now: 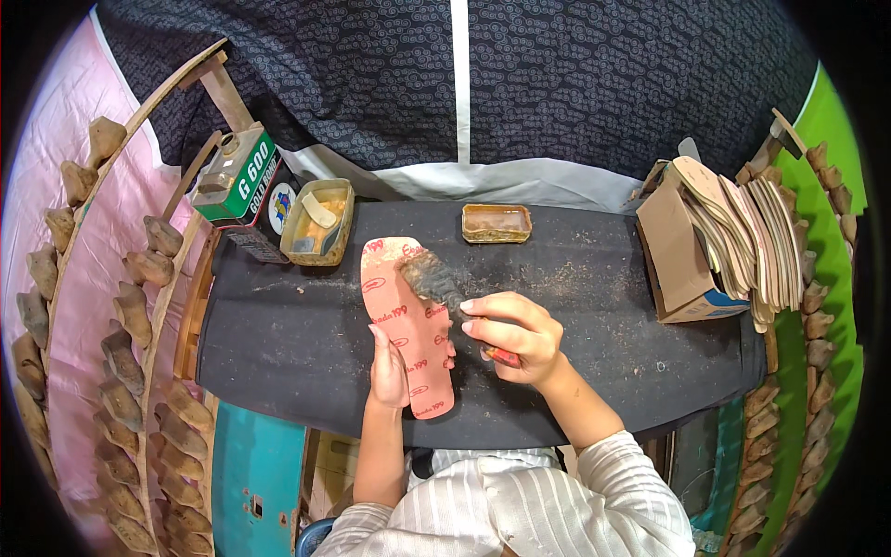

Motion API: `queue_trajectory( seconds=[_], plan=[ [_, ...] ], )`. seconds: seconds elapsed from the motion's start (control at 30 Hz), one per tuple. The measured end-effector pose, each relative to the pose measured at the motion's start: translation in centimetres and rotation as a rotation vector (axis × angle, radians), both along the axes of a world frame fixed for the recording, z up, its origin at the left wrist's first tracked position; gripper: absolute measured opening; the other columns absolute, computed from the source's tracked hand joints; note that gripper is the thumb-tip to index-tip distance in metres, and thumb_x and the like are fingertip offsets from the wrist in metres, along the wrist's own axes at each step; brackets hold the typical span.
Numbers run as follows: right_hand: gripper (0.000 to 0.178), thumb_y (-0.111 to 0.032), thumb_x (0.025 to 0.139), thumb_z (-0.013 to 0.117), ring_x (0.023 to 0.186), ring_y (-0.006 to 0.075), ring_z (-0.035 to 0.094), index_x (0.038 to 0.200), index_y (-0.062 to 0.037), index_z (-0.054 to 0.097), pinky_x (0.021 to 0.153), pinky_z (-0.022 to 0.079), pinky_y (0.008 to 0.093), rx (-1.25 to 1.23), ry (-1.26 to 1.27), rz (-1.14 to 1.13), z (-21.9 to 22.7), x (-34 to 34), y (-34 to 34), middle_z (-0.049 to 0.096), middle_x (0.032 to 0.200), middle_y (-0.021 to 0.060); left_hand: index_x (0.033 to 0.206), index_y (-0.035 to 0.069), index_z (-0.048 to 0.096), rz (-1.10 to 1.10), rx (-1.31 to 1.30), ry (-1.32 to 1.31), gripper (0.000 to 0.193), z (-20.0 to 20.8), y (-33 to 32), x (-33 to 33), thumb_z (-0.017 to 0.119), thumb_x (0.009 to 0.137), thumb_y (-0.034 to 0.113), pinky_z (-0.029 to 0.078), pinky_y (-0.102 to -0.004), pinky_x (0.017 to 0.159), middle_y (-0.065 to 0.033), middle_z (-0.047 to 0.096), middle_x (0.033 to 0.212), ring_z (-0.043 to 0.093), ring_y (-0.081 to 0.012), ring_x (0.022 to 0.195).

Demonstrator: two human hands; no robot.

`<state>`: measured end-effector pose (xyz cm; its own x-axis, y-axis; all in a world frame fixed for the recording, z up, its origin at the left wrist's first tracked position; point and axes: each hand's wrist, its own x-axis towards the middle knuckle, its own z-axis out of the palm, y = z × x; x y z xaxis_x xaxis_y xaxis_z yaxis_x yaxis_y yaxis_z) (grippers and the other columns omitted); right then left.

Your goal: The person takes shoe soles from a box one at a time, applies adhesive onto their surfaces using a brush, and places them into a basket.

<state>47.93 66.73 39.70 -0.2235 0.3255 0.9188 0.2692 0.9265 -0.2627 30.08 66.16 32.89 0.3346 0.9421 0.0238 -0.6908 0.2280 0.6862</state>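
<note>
My left hand [390,373] grips a pink insole [385,302] with red print, thumb on the near-left edge and fingertips showing at its right edge. The insole is held upright-lengthwise over the dark table, its wide end away from me. In my right hand [520,336] is a brush [430,277], its dark, caked bristles against the upper right part of the insole. Part of the brush's red handle sticks out below my fingers. Just beyond the brush stands a small rectangular tray [497,238] with a brownish, shiny content.
A black-clothed table [306,343] lies before me, with crumbs scattered on it. At the far left stand a green and black metal can [243,190] and a yellowish tub [316,257]. On the right, a cardboard box [670,251] holds many insoles [742,227]. Racks of wooden shoe lasts [130,316] flank both sides.
</note>
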Motion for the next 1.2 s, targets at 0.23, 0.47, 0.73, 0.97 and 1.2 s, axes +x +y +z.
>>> queue_trajectory(
  seconds=[0.23,0.47,0.73,0.97,1.2],
  plan=[
    [0.032,0.001,0.056,0.064,0.069,0.0267,0.063,0.088,0.0008,0.064,0.061,0.052,0.0322,-0.134,-0.023,0.06,0.0,0.5,-0.3,0.064,0.087,0.0154,0.126,0.005,0.039,-0.035,0.022,-0.046,0.077,-1.4,0.5,-1.0,0.017,0.086,0.067,0.052,-0.0362,0.065,-0.0135,0.056,0.107,0.059,-0.0254,0.079],
    [0.032,0.008,0.056,0.058,0.073,0.0269,0.064,0.085,-0.0013,0.064,0.062,0.052,0.0312,-0.04,0.02,-0.045,0.5,0.4,0.2,0.064,0.089,0.0154,0.123,0.007,0.041,-0.104,-0.015,-0.141,0.073,-0.7,0.0,-0.7,0.017,0.087,0.066,0.051,-0.0369,0.063,-0.0134,0.055,0.105,0.059,-0.0263,0.078],
    [0.03,0.006,0.055,0.058,0.077,0.0246,0.065,0.084,-0.0013,0.064,0.068,0.054,0.0309,-0.233,0.052,-0.067,0.8,1.4,-0.4,0.066,0.085,0.0139,0.123,0.006,0.041,-0.101,-0.022,-0.127,0.076,-1.3,0.3,-1.1,0.017,0.086,0.067,0.051,-0.0374,0.062,-0.0145,0.055,0.105,0.058,-0.026,0.076],
    [0.036,0.007,0.05,0.057,0.077,0.0259,0.065,0.084,-0.0015,0.064,0.067,0.054,0.0314,-0.141,0.044,-0.065,0.5,0.9,-0.3,0.066,0.088,0.0142,0.123,0.005,0.041,-0.151,-0.029,-0.161,0.077,-1.5,0.1,-1.1,0.017,0.086,0.068,0.051,-0.0374,0.061,-0.0155,0.055,0.105,0.057,-0.0262,0.075],
    [0.035,0.007,0.049,0.053,0.076,0.0246,0.065,0.082,-0.0017,0.063,0.065,0.053,0.0307,-0.196,0.058,-0.029,1.0,1.7,-0.2,0.066,0.086,0.014,0.124,0.004,0.04,-0.154,-0.023,-0.148,0.079,-1.9,0.3,-1.7,0.016,0.086,0.068,0.051,-0.0374,0.062,-0.0163,0.055,0.105,0.058,-0.0262,0.075]
  ],
)
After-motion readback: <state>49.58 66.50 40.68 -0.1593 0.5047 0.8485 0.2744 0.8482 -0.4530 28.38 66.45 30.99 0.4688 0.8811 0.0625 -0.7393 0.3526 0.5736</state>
